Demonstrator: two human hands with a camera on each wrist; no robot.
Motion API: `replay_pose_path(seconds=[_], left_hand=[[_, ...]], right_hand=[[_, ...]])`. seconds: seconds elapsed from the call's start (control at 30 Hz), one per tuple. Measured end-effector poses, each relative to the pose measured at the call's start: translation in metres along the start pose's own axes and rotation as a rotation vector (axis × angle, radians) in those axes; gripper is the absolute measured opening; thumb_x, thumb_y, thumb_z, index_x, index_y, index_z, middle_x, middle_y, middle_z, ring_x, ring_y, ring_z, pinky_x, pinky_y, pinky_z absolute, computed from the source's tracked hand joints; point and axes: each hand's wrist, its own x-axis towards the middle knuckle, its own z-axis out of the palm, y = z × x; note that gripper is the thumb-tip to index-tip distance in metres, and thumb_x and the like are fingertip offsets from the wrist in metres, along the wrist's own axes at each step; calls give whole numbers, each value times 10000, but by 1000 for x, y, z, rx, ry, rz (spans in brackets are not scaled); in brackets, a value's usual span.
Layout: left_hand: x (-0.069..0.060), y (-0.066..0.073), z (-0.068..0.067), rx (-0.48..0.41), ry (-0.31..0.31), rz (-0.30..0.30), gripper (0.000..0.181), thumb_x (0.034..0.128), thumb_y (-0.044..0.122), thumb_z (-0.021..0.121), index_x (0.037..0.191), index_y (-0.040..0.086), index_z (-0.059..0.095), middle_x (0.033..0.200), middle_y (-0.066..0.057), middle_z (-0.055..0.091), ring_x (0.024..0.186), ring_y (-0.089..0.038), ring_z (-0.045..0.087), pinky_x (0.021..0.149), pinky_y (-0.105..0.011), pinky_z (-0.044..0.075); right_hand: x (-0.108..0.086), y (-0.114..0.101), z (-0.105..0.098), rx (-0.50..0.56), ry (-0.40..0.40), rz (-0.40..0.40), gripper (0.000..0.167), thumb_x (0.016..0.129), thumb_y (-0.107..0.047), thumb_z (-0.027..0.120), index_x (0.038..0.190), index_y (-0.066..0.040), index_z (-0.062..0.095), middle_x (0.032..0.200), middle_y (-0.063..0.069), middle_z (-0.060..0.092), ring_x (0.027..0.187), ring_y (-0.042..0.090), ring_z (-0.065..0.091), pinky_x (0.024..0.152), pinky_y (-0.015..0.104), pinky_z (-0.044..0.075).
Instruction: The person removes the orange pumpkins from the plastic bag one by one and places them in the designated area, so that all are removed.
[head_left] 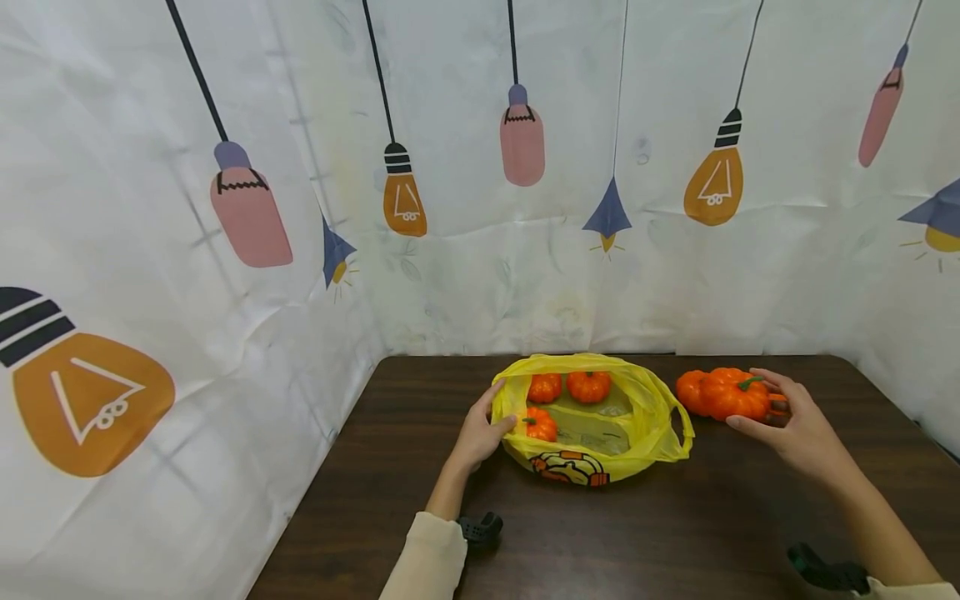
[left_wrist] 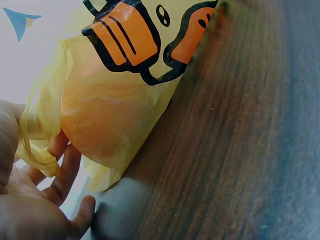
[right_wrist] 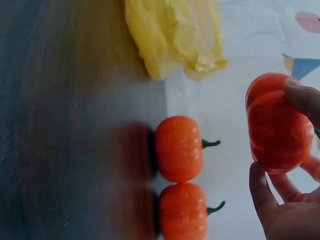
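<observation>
A yellow plastic bag (head_left: pixel 648 417) stands with its mouth spread, and three small orange toy pumpkins (head_left: pixel 588 387) lie inside it. My left hand (head_left: pixel 480 429) grips the bag's left rim, its fingers behind the film in the left wrist view. My right hand (head_left: pixel 798 429) holds another toy pumpkin (right_wrist: pixel 277 125) between thumb and fingers, raised off the table with its green stem toward the palm. Below it in the right wrist view, two more pumpkins with green stems stand side by side, the upper one (right_wrist: pixel 179 149) nearer the bag.
The dark wood-grain table (head_left: pixel 375 483) runs back to a white cloth wall (head_left: pixel 480 283) printed with hanging lamps. A black cartoon-outlined print (head_left: pixel 570 468) marks the bag's front. Black wrist straps (head_left: pixel 482 529) sit on both forearms.
</observation>
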Motion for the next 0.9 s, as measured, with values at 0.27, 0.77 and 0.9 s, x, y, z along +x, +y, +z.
replay_pose_path(seconds=[0.27,0.77,0.9], left_hand=[[0,-1,2,-8,8,-11,679,1010,49,595,1620,92,299,1501,-287,493,1180,-327,634,880,-356,557],[-1,-1,0,1,10,2,678,1009,45,598,1617,77,300,1474,-294,517,1188,-338,634,921,-389,559],[0,-2,1,-7,7,4,680,1008,46,601,1617,77,300,1470,-292,520,1172,-324,637,907,-377,558]], right_hand=[[-7,19,-1,-20,-46,35,881,944,-294,753,1589,28,247,1469,416,252,1206,611,454,703,211,496],[-9,42,1,-40,-150,60,847,960,-293,731,1555,77,254,1412,434,267,1186,618,484,712,271,525],[-8,48,3,-43,-170,56,829,963,-290,725,1540,86,262,1447,452,266,1195,629,481,767,386,547]])
